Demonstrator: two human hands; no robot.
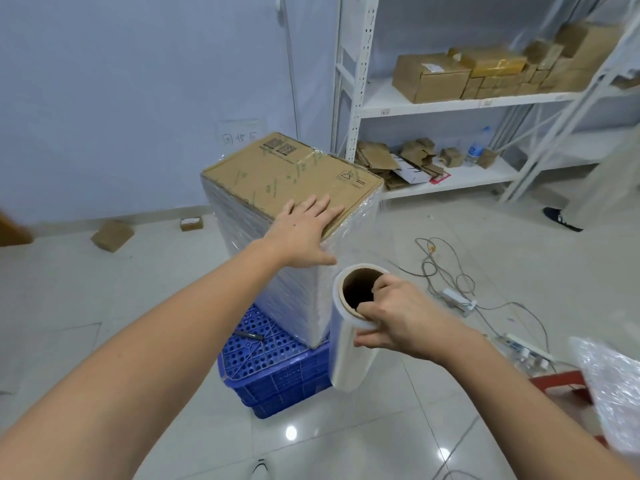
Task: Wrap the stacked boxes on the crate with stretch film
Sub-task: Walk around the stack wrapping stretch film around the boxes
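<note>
Stack of boxes (294, 216) stands on the blue crate (277, 368) mid-floor, sides covered in film, top cardboard bare; left hand (304, 230) lies flat, fingers straight, on the near top corner, and right hand (398, 320) grips the film roll (346, 344) at its top rim, thumb inside the core, just right of the stack. Open tile on the near and left sides; cables (446, 271) and power strips (519, 348) lie on the floor to the right, shelves (433, 105) behind, small boxes (112, 235) by the wall. Pen (249, 336) on the crate; red stool (561, 386) and bubble wrap (613, 386) cut off at right.
</note>
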